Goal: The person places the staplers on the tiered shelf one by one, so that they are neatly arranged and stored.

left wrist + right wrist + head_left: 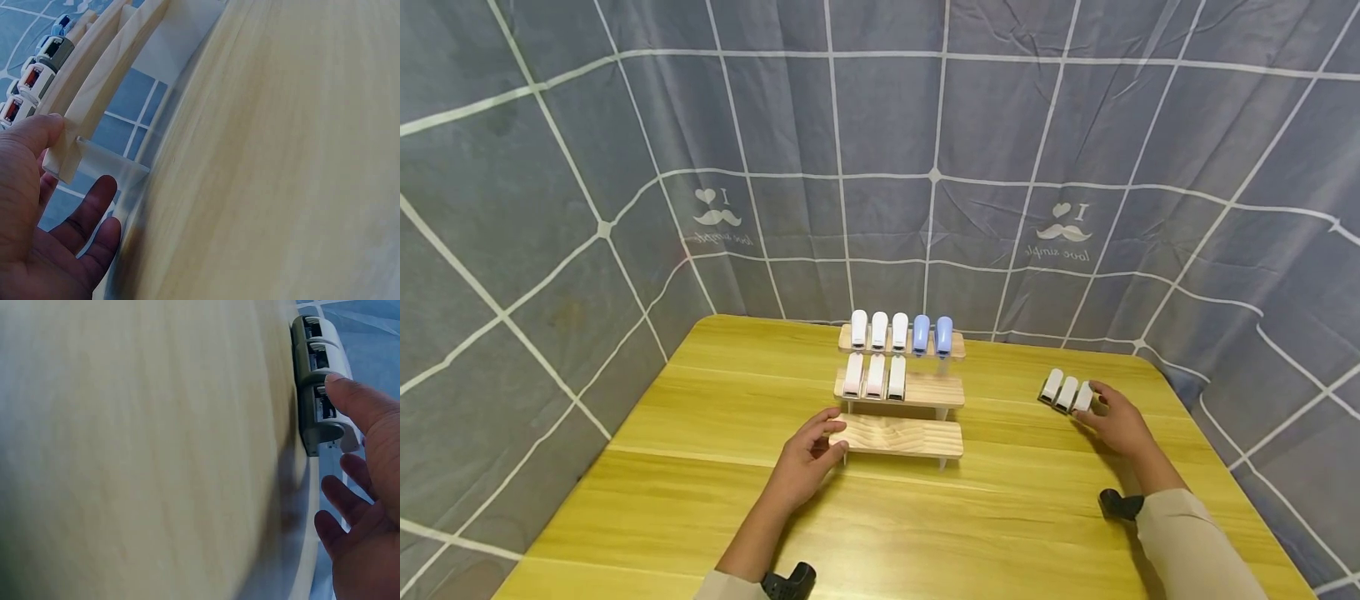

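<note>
My left hand (805, 462) grips the left end of the lowest board of a three-step wooden rack (898, 435), its thumb on the near edge and a finger at the far edge. At the right, three small white staplers (1064, 393) with dark bases lie side by side on the table. My right hand (1122, 423) pinches the rightmost stapler (1084, 395) by its ends. Its thumb shows on the open end of that stapler (325, 405) in the right wrist view; the index finger is hidden there.
Three white and two blue staplers (943, 335) stand on the rack's top step. Three pale staplers (876, 375) fill the left part of the middle step (936, 389). A grey curtain with white lines (887, 117) hangs behind the wooden table (700, 433).
</note>
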Demonstrator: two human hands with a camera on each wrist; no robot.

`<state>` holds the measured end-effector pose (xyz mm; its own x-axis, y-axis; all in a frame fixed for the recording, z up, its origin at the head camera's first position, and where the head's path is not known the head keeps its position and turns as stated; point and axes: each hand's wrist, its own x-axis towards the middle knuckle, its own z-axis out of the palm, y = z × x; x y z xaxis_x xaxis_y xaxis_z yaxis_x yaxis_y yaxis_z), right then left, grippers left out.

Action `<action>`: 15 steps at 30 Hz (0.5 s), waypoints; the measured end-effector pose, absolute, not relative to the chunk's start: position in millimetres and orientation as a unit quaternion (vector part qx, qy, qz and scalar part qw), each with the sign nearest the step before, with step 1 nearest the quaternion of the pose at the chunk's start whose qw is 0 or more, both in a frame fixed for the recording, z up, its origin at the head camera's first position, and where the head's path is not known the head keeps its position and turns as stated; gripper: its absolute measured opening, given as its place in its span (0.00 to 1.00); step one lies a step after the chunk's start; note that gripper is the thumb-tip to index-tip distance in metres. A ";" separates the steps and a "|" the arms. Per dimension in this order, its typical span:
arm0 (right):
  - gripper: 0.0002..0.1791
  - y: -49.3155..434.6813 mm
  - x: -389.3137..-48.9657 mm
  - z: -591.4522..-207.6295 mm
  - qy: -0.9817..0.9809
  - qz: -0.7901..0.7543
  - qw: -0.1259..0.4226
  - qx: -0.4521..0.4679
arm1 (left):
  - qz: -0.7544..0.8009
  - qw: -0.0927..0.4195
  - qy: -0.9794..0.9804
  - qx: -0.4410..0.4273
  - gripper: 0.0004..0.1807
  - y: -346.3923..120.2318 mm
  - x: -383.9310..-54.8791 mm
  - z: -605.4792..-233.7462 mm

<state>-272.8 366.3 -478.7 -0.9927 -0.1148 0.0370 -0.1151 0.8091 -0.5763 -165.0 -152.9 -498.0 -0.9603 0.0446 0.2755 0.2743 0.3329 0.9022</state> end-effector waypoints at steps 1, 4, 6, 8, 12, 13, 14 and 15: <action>0.44 366.4 -272.7 -479.7 -0.952 0.301 -0.003 0.058 | -0.567 0.100 -0.811 -0.099 0.13 -153.0 -164.9 -498.4; 0.44 367.0 -273.5 -482.6 -0.952 0.303 -0.010 0.050 | -0.566 0.103 -0.812 -0.100 0.13 -153.1 -164.6 -499.0; 0.44 366.8 -274.9 -483.6 -0.951 0.307 -0.009 0.047 | -0.568 0.103 -0.811 -0.099 0.13 -153.2 -164.3 -499.2; 0.44 366.8 -275.9 -484.0 -0.950 0.308 -0.006 0.047 | -0.571 0.104 -0.808 -0.099 0.13 -153.2 -164.0 -498.7; 0.43 366.0 -277.3 -484.6 -0.951 0.305 -0.001 0.042 | -0.577 0.102 -0.804 -0.099 0.13 -153.0 -163.9 -497.8; 0.43 365.8 -277.6 -485.0 -0.952 0.304 -0.001 0.041 | -0.577 0.102 -0.804 -0.098 0.13 -152.9 -163.7 -497.7; 0.43 365.4 -278.0 -485.5 -0.952 0.304 0.002 0.040 | -0.578 0.102 -0.804 -0.098 0.14 -152.8 -163.4 -497.8; 0.42 365.4 -278.5 -486.2 -0.952 0.303 0.003 0.038 | -0.579 0.103 -0.803 -0.096 0.14 -152.6 -163.0 -497.5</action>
<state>-278.5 365.4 -486.2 -0.9971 -0.0706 0.0281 -0.0739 0.8131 -0.5774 -163.0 -152.6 -497.5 -0.9604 0.0356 0.2763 0.2733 0.3121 0.9099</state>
